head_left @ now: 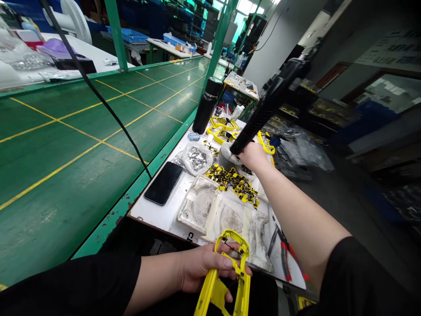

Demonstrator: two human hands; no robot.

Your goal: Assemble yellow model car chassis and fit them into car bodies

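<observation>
The left hand (208, 265) holds a yellow plastic frame with a rounded loop at its top (242, 287), the fingers closed around its middle; the frame is at the near edge of a white-topped bench (166, 219). The right hand (254, 156) reaches over the bench, beside a grey round container (225, 159) and the lower end of a long black tool (263, 112). That tool partly covers the hand, so I cannot tell whether its fingers grip anything. A heap of small yellow-and-black parts (232, 180) lies between the container and some worn, whitish moulded blocks (197, 204). Left of the heap are a clear plastic bag of small silvery pieces (198, 159) and a black flat phone (163, 183). Red-handled pliers (285, 259) lie to the blocks' right.
</observation>
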